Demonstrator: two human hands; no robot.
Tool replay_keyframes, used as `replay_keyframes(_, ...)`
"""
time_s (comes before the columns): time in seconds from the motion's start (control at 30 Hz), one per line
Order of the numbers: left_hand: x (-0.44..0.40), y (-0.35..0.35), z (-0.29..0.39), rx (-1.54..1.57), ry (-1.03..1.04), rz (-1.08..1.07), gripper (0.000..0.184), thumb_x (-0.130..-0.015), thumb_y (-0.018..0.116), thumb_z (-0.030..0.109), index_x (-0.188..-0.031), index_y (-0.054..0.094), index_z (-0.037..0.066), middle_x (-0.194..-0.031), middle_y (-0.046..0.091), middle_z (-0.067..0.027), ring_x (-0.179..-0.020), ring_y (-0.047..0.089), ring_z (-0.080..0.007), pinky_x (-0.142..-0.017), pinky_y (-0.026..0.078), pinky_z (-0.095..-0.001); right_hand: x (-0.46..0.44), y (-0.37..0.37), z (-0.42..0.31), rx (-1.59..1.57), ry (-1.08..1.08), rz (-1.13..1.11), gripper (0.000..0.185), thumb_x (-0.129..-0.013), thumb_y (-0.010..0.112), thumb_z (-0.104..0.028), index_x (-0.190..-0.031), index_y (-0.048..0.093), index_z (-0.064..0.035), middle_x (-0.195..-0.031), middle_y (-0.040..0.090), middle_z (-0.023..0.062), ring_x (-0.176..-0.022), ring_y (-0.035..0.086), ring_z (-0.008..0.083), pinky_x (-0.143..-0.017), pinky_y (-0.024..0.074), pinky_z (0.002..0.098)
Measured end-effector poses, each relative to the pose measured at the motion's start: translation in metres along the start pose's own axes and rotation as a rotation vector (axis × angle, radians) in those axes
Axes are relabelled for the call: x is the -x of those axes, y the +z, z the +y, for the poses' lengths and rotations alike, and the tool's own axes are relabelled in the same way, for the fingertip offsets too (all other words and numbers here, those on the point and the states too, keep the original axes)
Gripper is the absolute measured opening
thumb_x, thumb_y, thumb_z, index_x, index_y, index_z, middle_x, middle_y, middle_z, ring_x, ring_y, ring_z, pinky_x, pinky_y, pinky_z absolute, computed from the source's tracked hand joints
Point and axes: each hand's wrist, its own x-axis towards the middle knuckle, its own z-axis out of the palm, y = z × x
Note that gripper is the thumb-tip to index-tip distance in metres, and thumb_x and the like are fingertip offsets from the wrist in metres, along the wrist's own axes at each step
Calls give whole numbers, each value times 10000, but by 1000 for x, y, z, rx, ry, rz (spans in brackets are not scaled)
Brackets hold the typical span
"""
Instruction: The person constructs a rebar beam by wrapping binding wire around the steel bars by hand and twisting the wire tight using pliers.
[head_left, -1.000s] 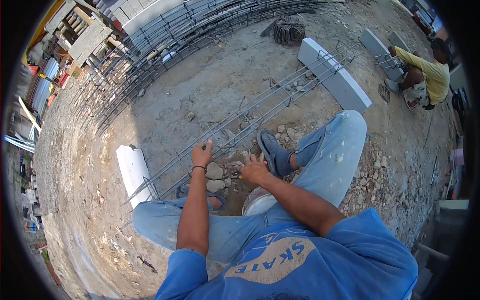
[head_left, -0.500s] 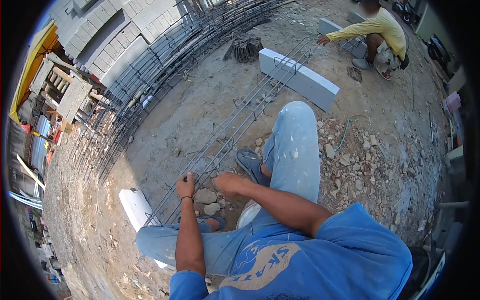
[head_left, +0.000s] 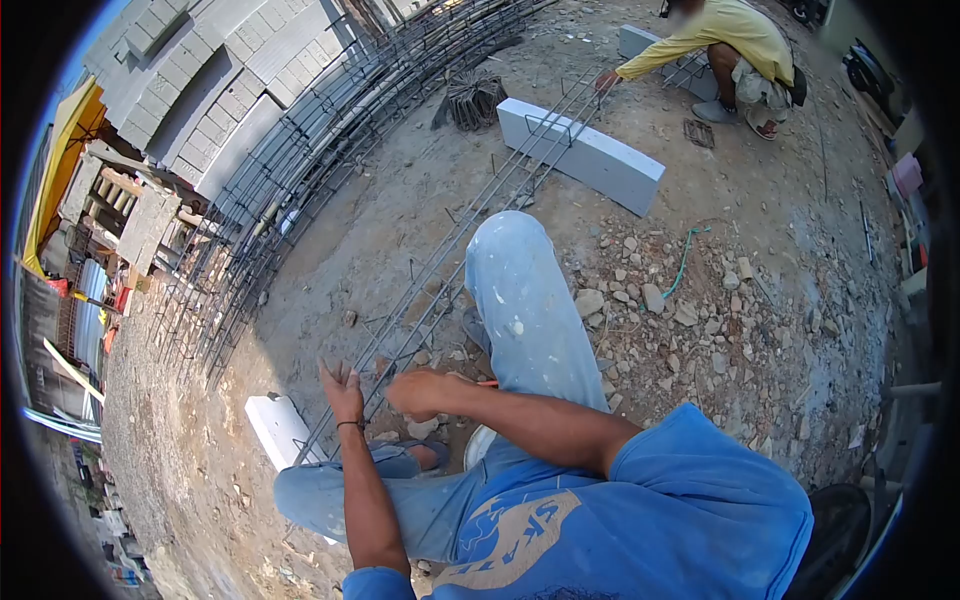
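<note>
A long, narrow rebar cage (head_left: pixel 440 262) slants from the near left to the upper right, its ends resting on a white block (head_left: pixel 282 430) and a pale grey block (head_left: pixel 582 156). My left hand (head_left: pixel 343 396) is at the cage's near part, fingers apart, with nothing visible in them. Just to its right, my right hand (head_left: pixel 424 394) is closed beside the bars. A thin red handle (head_left: pixel 487 383) sticks out behind that fist; the rest of the tool is hidden.
A co-worker in a yellow top (head_left: pixel 742 42) crouches at the upper right, one hand at the cage's far end. Bundled rebar cages (head_left: pixel 300 160) lie at the upper left, near coiled bars (head_left: pixel 474 100). Rubble (head_left: pixel 686 313) and a green cord (head_left: pixel 682 262) lie right of my knee.
My right hand has risen from the stones to the cage and closed. My left hand has moved toward the cage's near end and its fingers have spread. The co-worker's arm has reached the cage.
</note>
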Motion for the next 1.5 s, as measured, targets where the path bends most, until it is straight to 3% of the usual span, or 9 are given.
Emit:
replay_keyframes(0.13, -25, -31, 5, -217, -409, -371, 969, -840, 548, -81, -1577, -49, 119, -1466, 423, -294, -1326, 486, -383, -1077, 402, -438, 39, -61, -13, -19, -88, 22, 330, -769, 724, -135, -1038, 668, 48, -945, 694, 252, -928, 686, 379, -786, 547, 459)
replay_keyframes(0.23, -10, -19, 83, -110, -22, -89, 935, -835, 544, -78, -1584, 22, 121, -1509, 365, -289, -1328, 466, -426, -1083, 391, -444, 103, -127, -14, -277, -316, 408, 628, -817, 759, -258, -1326, 535, 35, -1035, 682, 263, -961, 687, 337, -797, 544, 431)
replay_keyframes(0.37, -22, -27, 147, -128, 105, -103, 866, -862, 519, -61, -1586, 84, 128, -1458, 447, -279, -1356, 448, -383, -1090, 380, -431, 185, -209, 29, -760, -405, 500, 528, -857, 745, -233, -1267, 589, 61, -951, 717, 183, -826, 709, 258, -768, 564, 384)
replay_keyframes(0.5, -58, -37, 148, -83, -25, -342, 779, -878, 534, -25, -1571, 224, 148, -1462, 459, -248, -1365, 445, -356, -1101, 376, -426, 225, -268, 126, -1130, -171, 807, 333, -949, 638, -180, -1160, 634, 78, -812, 709, 142, -671, 695, 169, -659, 582, 290)
replay_keyframes(0.67, -133, -6, 103, -222, -214, -521, 643, -928, 560, 58, -1524, 318, 60, -1435, 490, -244, -1340, 477, -343, -1076, 406, -408, 179, -316, 305, -1077, 443, 1201, 169, -966, 581, -122, -1012, 662, 19, -776, 688, 73, -627, 665, 125, -640, 592, 285)
replay_keyframes(0.97, -221, 69, -19, -387, -504, -507, 524, -983, 547, 144, -1443, 398, -57, -1370, 519, -304, -1288, 528, -349, -1048, 429, -418, -10, -417, 745, -487, 977, 1149, 163, -945, 549, -100, -971, 661, 15, -803, 681, 97, -680, 669, 168, -641, 572, 312)
replay_keyframes(1.3, -233, 166, -19, -430, -644, -274, 511, -1080, 354, 302, -1391, 447, -92, -1392, 521, -239, -1315, 493, -306, -1128, 337, -391, -83, -406, 969, -383, 1148, 877, 246, -916, 518, -91, -1072, 690, -10, -956, 707, 109, -812, 673, 236, -687, 557, 391)
replay_keyframes(1.33, -228, 171, -22, -431, -655, -182, 523, -1081, 348, 316, -1394, 446, -91, -1402, 513, -238, -1324, 485, -306, -1131, 336, -392, -81, -405, 999, -285, 1130, 803, 305, -869, 502, -106, -1098, 689, -32, -1058, 711, 156, -949, 678, 322, -753, 555, 421)
replay_keyframes(1.5, -181, 193, -25, -659, -662, 135, 533, -1080, 355, 334, -1402, 452, -78, -1439, 485, -221, -1349, 458, -304, -1139, 330, -401, -67, -419, 1137, 438, 1158, 142, 431, -814, 515, -205, -1190, 664, -56, -1237, 642, 227, -1185, 592, 400, -929, 505, 421)
